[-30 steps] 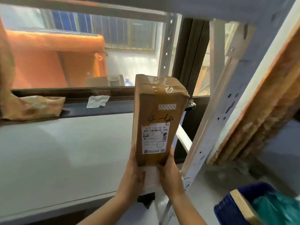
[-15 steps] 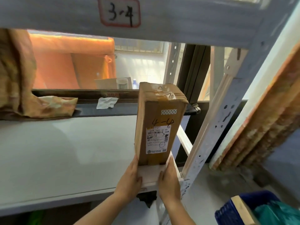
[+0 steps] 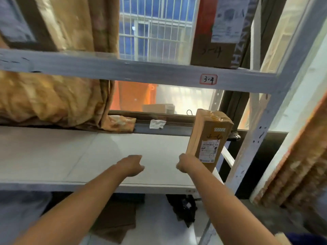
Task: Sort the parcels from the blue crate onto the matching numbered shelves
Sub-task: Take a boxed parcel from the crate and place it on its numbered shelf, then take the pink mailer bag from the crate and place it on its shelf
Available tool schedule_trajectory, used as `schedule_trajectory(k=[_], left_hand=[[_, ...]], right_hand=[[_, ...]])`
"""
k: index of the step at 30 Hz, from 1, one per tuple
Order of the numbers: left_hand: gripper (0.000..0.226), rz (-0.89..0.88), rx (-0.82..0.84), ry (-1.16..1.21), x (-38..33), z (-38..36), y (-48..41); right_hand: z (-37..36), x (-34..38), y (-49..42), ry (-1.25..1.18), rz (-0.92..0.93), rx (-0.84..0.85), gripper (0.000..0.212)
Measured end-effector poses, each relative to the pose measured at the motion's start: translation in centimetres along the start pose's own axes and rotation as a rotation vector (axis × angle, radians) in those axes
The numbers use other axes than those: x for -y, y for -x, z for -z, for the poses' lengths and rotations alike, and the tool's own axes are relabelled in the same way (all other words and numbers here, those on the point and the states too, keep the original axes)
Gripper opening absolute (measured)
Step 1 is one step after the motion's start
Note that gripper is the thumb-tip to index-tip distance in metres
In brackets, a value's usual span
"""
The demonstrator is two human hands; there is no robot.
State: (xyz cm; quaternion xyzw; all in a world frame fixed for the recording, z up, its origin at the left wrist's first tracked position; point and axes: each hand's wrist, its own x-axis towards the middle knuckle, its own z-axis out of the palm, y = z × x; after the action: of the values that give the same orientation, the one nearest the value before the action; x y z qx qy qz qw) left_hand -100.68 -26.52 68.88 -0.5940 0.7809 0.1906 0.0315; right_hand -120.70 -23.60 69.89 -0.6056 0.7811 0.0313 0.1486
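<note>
Parcel, a brown cardboard box marked "4-4", stands on end at the right end of the white shelf. Its long axis is near vertical, the top leaning a little to the right, and its labelled face is turned to the camera. The right hand lies in front of the box's lower left corner with its fingers curled; whether it grips or only touches cannot be told. The left hand hovers over the bare shelf, loosely curled and holding nothing.

The rack post rises just beside the parcel on the right. Above it runs a beam with the tag "3-4", and on that level stands a box marked "3-4". A tan cloth bundle fills the shelf's left rear. Only an edge of the blue crate shows at the lower right, its contents hidden.
</note>
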Motion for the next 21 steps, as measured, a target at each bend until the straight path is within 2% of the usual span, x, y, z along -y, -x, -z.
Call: schedule_trajectory(k=[4,7,10,12,14,17,21], left_hand=[[0.063,0.144,-0.152,-0.079,10.1,6.9,10.1],[0.061,0.309,-0.241,-0.111,18.0,12.5,19.5],[0.060,0.472,-0.390,-0.136,25.2,17.3,30.0],[0.049,0.568,-0.509,-0.120,29.5,19.1,37.1],[0.042,0.670,-0.580,-0.093,32.8,19.4,43.6],[0.046,0.831,-0.630,-0.061,36.5,17.9,51.3],[0.039,1.003,-0.622,-0.095,40.6,15.3,57.4]], right_hand=[[2.8,14.2,6.5,0.148,0.380,-0.234,0.039],[5.3,25.1,12.6,0.158,0.656,-0.337,0.040],[7.6,35.0,19.4,0.158,0.855,-0.390,0.039],[8.2,40.7,23.8,0.109,0.953,-0.445,0.040],[7.7,45.4,28.1,0.062,1.041,-0.460,0.041],[5.1,51.3,33.5,0.054,1.183,-0.444,0.037],[1.0,57.4,37.6,0.047,1.289,-0.343,0.039]])
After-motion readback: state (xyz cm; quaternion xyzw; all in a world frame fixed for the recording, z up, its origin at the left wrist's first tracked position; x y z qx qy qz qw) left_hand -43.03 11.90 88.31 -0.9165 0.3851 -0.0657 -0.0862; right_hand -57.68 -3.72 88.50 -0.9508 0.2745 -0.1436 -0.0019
